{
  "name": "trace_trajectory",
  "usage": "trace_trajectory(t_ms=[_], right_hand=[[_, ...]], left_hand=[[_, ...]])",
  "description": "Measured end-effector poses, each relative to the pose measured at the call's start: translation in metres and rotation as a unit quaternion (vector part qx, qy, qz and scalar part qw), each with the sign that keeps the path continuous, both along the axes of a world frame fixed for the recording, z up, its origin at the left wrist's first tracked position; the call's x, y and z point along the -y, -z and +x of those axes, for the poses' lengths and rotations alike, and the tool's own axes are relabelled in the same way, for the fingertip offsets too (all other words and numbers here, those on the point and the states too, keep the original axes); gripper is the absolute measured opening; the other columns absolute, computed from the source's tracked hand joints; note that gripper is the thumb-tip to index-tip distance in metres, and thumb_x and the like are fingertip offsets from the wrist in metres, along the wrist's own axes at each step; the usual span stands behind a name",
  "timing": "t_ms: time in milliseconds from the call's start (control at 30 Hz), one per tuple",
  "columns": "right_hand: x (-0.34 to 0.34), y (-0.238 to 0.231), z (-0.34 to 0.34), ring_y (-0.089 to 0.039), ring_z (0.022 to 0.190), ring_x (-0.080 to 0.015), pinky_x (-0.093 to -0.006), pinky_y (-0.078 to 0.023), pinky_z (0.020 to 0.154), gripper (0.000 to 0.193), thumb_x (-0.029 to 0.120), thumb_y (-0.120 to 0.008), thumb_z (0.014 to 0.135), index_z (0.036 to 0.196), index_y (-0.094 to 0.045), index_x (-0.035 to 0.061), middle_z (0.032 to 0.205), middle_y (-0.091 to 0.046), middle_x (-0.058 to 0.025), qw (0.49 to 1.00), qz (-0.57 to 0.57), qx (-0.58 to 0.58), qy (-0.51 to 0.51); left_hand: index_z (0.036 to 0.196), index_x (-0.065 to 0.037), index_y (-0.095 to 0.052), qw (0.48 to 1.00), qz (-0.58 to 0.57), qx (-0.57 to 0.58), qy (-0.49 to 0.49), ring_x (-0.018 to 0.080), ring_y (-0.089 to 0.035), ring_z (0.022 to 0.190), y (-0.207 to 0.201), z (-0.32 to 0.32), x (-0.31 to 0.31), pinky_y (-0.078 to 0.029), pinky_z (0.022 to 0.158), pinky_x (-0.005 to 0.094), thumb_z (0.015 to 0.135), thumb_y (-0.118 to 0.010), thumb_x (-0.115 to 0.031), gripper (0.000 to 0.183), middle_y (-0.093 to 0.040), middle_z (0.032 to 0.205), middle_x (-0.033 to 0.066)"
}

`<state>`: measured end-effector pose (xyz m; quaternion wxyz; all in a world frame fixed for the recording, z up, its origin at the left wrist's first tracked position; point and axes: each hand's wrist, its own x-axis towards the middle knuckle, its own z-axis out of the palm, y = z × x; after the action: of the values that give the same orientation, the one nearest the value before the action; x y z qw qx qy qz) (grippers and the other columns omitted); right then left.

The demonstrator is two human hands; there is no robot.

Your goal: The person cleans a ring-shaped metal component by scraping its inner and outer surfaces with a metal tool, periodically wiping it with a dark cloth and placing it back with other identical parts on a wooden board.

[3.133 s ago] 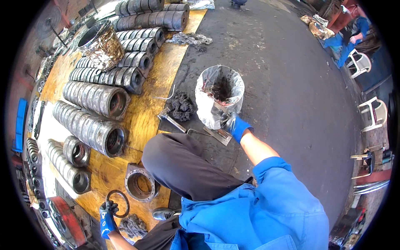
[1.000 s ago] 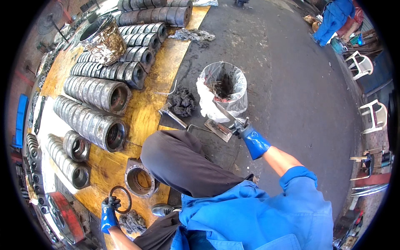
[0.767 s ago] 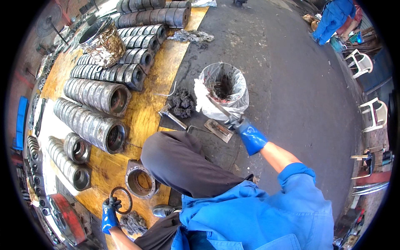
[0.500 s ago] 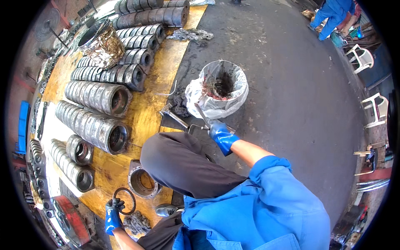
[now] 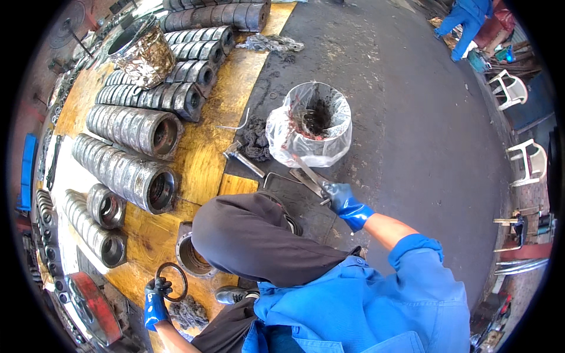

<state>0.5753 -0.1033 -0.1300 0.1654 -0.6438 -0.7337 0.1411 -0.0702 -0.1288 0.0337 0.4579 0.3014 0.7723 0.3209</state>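
Observation:
My left hand [image 5: 157, 297], in a blue glove with a dark, stained palm, grips a thin dark ring [image 5: 186, 285] by its left side. Just beyond that ring, a round metal housing [image 5: 183, 260] stands on the stained yellow boards, partly covered by my knee. My right hand [image 5: 346, 203], gloved alike, is closed round a long metal tool [image 5: 309, 176] with two flat arms, whose exact kind I cannot make out. The tool's far end points toward a bucket lined with a clear plastic bag [image 5: 312, 152], which has dark, reddish grease inside.
A hammer [image 5: 244, 160] and dark rags [image 5: 256, 138] lie left of the bucket. Rows of ribbed metal cylinders [image 5: 120, 167] and a grimy pail [image 5: 147, 62] occupy the boards. White chairs [image 5: 528, 162] line the right side; a person in blue [image 5: 465, 26] stands far right.
My right hand has moved right and slightly nearer with the metal tool, whose two arms now show more. My left hand still holds the ring, and the view has shifted a little.

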Motion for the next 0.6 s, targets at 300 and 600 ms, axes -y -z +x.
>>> trace_trajectory(t_ms=[300, 600], right_hand=[[-0.119, -0.032, 0.013, -0.057, 0.068, -0.014, -0.0306, -0.046, 0.057, 0.033, 0.029, -0.052, 0.095, 0.118, -0.06, 0.0066, 0.081, -0.066, -0.0068, 0.837, -0.051, -0.413, 0.355], [-0.196, -0.007, -0.004, -0.06, 0.07, -0.0167, -0.0315, -0.049, 0.06, 0.034, 0.032, -0.053, 0.095, 0.112, -0.061, 0.0045, 0.083, -0.068, -0.0068, 0.437, -0.104, -0.83, 0.331]], left_hand=[[0.103, 0.002, -0.056, 1.0, -0.002, 0.01, 0.009, 0.0169, -0.06, 0.062, 0.011, -0.006, -0.01, -0.05, 0.058, 0.0273, 0.094, -0.058, -0.023, 0.026, -0.064, 0.078, 0.0106], [0.105, 0.002, -0.054, 1.0, -0.001, 0.001, -0.022, 0.015, -0.057, 0.064, -0.005, 0.005, -0.001, -0.047, 0.062, 0.0261, 0.094, -0.056, -0.022, 0.027, -0.063, 0.083, 0.0119]])
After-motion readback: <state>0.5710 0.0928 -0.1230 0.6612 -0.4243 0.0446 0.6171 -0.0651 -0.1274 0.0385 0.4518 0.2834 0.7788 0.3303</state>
